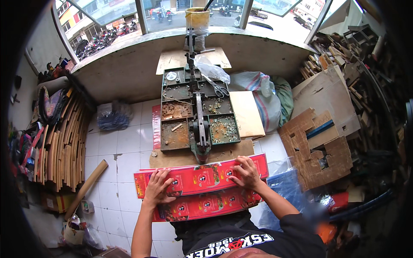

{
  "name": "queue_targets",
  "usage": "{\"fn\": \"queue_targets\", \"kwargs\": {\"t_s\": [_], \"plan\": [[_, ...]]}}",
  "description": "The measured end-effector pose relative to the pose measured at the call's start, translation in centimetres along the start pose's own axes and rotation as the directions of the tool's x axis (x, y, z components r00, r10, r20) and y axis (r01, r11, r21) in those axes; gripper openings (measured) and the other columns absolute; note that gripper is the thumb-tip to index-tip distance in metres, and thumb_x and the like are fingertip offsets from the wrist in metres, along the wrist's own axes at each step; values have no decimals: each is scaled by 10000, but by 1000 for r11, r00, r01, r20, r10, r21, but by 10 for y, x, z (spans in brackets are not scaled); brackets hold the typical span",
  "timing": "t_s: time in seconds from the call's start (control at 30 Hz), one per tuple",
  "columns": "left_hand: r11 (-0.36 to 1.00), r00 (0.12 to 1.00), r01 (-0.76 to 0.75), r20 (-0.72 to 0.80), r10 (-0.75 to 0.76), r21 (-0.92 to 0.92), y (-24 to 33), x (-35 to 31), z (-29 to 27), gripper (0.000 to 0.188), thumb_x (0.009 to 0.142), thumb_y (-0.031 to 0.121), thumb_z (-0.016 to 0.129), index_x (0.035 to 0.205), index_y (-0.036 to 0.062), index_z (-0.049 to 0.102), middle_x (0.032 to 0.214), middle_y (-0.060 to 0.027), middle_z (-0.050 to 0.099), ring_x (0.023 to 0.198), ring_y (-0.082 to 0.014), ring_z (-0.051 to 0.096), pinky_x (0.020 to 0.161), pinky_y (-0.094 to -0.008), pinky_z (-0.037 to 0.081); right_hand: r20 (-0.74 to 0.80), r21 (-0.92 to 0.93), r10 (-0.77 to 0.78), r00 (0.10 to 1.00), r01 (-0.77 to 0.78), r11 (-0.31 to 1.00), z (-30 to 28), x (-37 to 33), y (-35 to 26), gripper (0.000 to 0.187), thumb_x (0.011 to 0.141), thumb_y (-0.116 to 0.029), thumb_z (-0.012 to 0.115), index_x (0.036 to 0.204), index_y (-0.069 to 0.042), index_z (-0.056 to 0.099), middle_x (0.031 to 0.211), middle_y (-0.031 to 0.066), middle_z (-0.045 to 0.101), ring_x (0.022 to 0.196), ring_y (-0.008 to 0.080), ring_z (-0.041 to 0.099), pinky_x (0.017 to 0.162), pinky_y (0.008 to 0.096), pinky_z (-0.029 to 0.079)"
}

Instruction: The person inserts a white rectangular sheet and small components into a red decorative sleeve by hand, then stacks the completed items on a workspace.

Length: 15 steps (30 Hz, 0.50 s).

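A long red printed sheet (195, 179) with food pictures lies across my lap, its far edge close to the front end of a dark metal lever press (200, 124). Another red printed sheet (211, 205) shows below it, nearer my body. My left hand (158, 188) grips the upper sheet near its left end, fingers at the far edge and thumb toward the near edge. Toward the right end, my right hand (246, 173) holds the same sheet, with bent fingers by its far edge and the thumb on its face.
A compartment tray (163, 116) with small metal rings surrounds the press. Scissors (219, 89) lie in its far right part. Stacked boards (64, 142) stand at left; wood scraps and cut boards (309, 146) lean at right. Clear blue plastic (282, 193) lies beside my right arm.
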State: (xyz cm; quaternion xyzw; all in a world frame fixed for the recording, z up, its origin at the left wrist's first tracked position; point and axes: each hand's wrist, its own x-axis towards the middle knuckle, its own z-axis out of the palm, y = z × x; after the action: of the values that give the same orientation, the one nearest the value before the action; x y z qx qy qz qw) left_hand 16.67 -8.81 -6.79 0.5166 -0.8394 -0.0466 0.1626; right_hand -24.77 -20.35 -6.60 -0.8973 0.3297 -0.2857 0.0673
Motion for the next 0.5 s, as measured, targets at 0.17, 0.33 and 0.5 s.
{"fn": "queue_targets", "kwargs": {"t_s": [0.17,0.33,0.5], "plan": [[1000,999,-5,35,4,27,3,2,-4,877,464,446,917,1207,178,537,1470,-138,450,1381,-360,413,1213,-556,272,-28,26,31,999,-30,999,2,-2,0,400,812,-401,793,965,-70,627,1208,157,559,1193,379,537,1016,496,445],[999,999,13,43,-15,31,4,3,-4,884,449,437,919,1203,179,536,1463,-131,459,1379,-348,418,1216,-554,272,-18,32,18,1000,-18,999,1,1,0,368,807,-373,795,946,-71,636,1170,149,565,1166,371,548,994,496,450],[999,999,16,39,-17,32,4,4,-4,893,439,432,916,1200,170,529,1461,-128,460,1376,-342,422,1216,-548,276,-34,35,29,999,-28,999,-1,3,-2,340,804,-352,792,939,-79,642,1130,126,580,1148,355,558,973,485,459]]}}
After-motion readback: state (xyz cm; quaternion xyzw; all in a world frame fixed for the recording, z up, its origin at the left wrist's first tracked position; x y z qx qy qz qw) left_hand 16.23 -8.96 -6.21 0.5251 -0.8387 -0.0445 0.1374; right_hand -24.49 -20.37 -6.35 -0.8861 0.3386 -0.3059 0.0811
